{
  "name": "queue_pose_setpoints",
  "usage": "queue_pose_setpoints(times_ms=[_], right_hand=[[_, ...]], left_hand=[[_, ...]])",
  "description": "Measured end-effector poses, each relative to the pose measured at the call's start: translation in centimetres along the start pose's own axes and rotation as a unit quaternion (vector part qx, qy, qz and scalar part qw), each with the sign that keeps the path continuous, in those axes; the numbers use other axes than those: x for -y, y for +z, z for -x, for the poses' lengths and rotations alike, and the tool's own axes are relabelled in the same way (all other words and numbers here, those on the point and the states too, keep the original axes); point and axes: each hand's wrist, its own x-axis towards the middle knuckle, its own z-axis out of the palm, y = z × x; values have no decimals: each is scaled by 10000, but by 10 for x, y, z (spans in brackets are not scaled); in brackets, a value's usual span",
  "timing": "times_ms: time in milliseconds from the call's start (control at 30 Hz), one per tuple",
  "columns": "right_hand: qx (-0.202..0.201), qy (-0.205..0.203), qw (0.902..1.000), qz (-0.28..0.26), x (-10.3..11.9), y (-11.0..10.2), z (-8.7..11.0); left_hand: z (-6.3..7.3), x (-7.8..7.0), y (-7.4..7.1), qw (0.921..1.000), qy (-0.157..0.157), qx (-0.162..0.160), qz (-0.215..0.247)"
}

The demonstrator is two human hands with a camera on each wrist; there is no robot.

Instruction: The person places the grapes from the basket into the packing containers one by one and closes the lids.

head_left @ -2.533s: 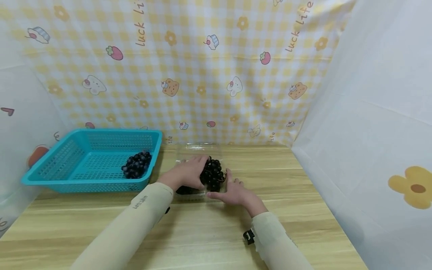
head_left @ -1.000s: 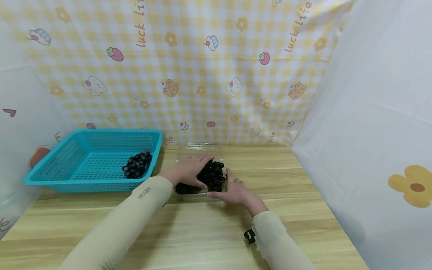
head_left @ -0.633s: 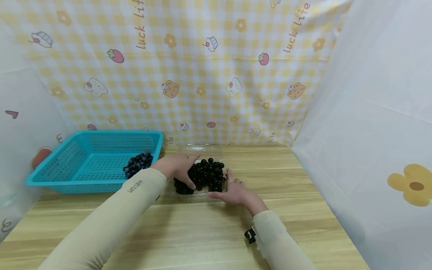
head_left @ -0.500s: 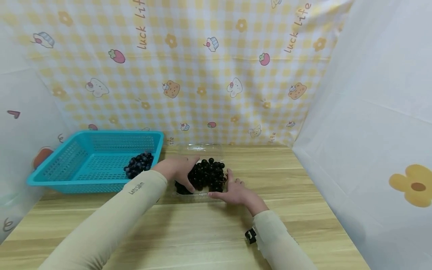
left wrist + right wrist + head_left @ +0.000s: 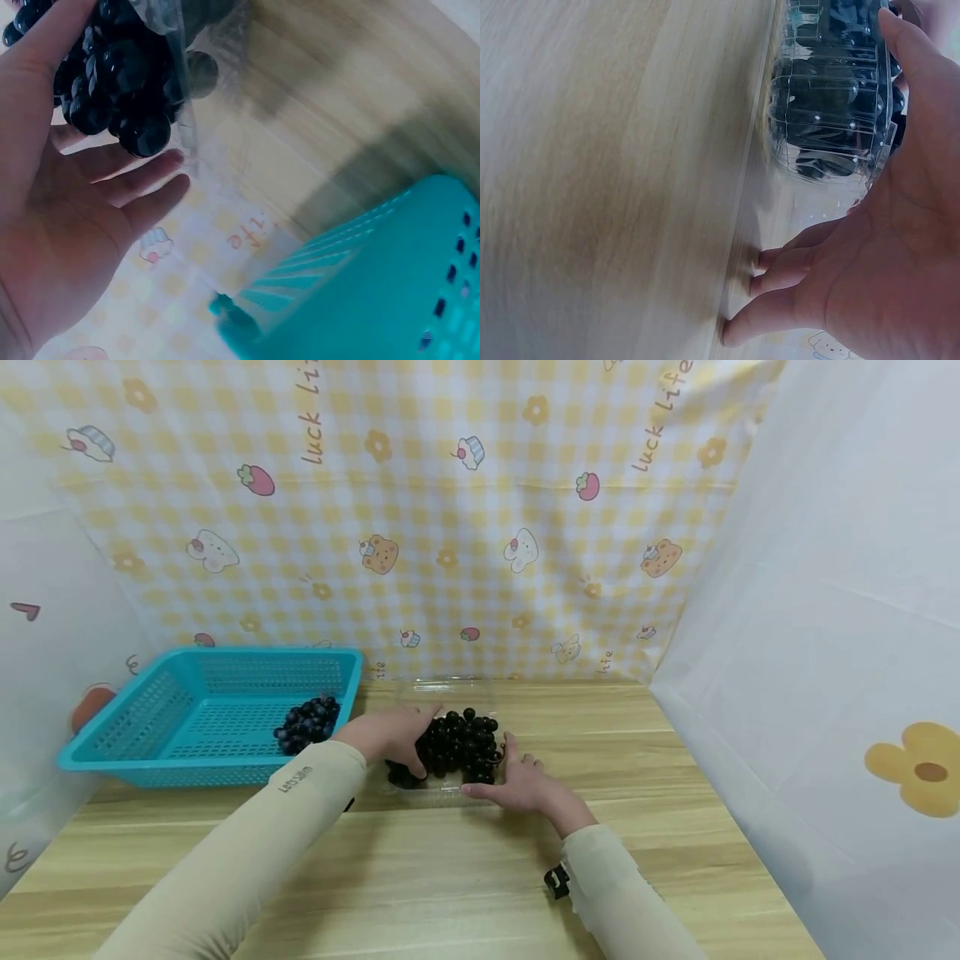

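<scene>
Dark grapes (image 5: 457,745) fill a clear plastic clamshell box (image 5: 431,797) whose lid (image 5: 442,693) stands raised at the back. My left hand (image 5: 390,737) is at the box's left side, thumb over the grapes, other fingers spread behind them. In the left wrist view those fingers (image 5: 154,202) are loosely extended, with glossy grapes (image 5: 124,67) between them and the thumb. At the right side, my right hand (image 5: 521,785) has its thumb at the box's front rim. The right wrist view shows the thumb touching the rim and several straight fingers (image 5: 772,311) reaching down to the table.
A turquoise perforated basket (image 5: 202,775) stands on the left, with another dark grape bunch (image 5: 306,725) in its right end. The wooden table (image 5: 442,877) ends at a yellow checked cloth (image 5: 465,593) behind and white sheets at the sides.
My left hand has drawn back to the left from over the grapes, uncovering more of them. The grapes have spread leftward and lie lower in the box. My right hand stays in place.
</scene>
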Motion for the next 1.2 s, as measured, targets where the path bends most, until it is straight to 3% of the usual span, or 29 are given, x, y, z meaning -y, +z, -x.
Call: queue_pose_setpoints(times_ms=[200,500,700,967,1200], right_hand=[[-1,-24,10000,9,1,0,-1],[-40,13,10000,10,1,0,-1],[-37,8,10000,5,-1,0,0],[-54,-8,10000,-5,-2,1,0],[-24,-17,10000,-8,-2,1,0]], left_hand=[[-1,6,-3,9992,150,-140,343],[-2,4,-5,9990,269,-239,261],[5,-3,-1,9999,-12,-102,123],[9,-4,11,9990,-430,-146,-47],[8,1,14,9987,-349,-344,-138]])
